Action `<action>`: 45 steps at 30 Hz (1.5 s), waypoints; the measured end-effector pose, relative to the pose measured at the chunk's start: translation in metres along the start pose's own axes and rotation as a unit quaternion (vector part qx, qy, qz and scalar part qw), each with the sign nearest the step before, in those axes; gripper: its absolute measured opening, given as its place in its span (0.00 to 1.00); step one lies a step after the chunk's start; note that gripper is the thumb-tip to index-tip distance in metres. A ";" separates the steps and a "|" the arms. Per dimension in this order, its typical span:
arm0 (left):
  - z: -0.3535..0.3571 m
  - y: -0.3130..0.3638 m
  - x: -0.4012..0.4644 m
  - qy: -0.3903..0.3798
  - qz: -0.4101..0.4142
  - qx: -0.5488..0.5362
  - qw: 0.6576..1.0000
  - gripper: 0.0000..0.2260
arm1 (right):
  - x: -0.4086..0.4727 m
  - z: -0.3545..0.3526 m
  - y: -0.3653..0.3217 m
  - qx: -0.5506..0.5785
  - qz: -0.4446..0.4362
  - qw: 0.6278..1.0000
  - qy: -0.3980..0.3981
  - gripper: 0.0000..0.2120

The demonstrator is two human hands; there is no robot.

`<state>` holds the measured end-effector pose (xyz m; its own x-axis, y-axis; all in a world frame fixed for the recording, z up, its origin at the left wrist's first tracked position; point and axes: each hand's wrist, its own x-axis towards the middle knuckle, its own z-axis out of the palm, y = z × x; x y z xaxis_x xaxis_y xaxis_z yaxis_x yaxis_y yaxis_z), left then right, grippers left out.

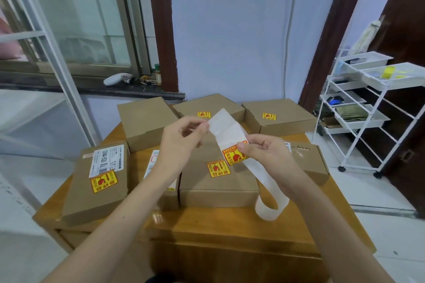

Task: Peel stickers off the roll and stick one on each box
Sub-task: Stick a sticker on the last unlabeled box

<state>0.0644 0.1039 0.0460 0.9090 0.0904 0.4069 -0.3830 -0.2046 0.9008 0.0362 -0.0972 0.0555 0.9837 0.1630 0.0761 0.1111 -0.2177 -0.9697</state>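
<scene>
Several brown cardboard boxes lie on a wooden table (207, 225). Yellow-and-red stickers show on the near left box (96, 181), the middle box (218, 181), and two far boxes (207, 108) (278, 115). The far left box (145, 119) shows no sticker. The near right box (310, 158) is partly hidden behind my right hand. My left hand (184, 138) pinches the end of a white backing strip (227, 131). My right hand (269, 154) pinches the strip at a yellow sticker (233, 156). The strip's loose end loops down over the table's front.
A white wire cart (368, 103) with trays stands at the right beside a dark door. A window with a dark sill (92, 87) holding small items is at the left. A second box with a white label sits under my left forearm.
</scene>
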 end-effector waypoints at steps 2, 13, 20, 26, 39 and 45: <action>-0.006 -0.004 0.004 0.003 -0.005 -0.016 1.000 0.04 | 0.007 0.006 0.000 -0.003 0.001 1.000 -0.001 0.10; -0.068 -0.049 0.052 0.089 -0.042 0.030 0.995 0.06 | 0.043 0.042 0.006 -0.009 0.020 1.000 -0.004 0.06; -0.103 -0.089 0.094 0.141 -0.065 0.123 0.980 0.05 | 0.056 0.054 0.009 -0.031 0.025 0.999 -0.007 0.07; -0.111 -0.114 0.126 0.161 -0.019 0.285 0.945 0.07 | 0.066 0.057 0.013 -0.041 0.014 0.999 -0.017 0.06; -0.113 -0.144 0.119 -0.059 -0.036 0.520 0.851 0.16 | 0.068 0.060 0.017 -0.032 0.026 0.999 -0.009 0.07; -0.106 -0.145 0.116 -0.113 -0.059 0.596 0.793 0.23 | 0.065 0.054 0.015 -0.019 0.034 0.999 -0.008 0.08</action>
<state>0.2077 0.2471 -0.0215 0.9848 0.0277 0.1716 0.0117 -0.9955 0.0936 0.0944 -0.0380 0.0329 0.9868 0.1616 0.0054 0.0488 -0.2655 -0.9629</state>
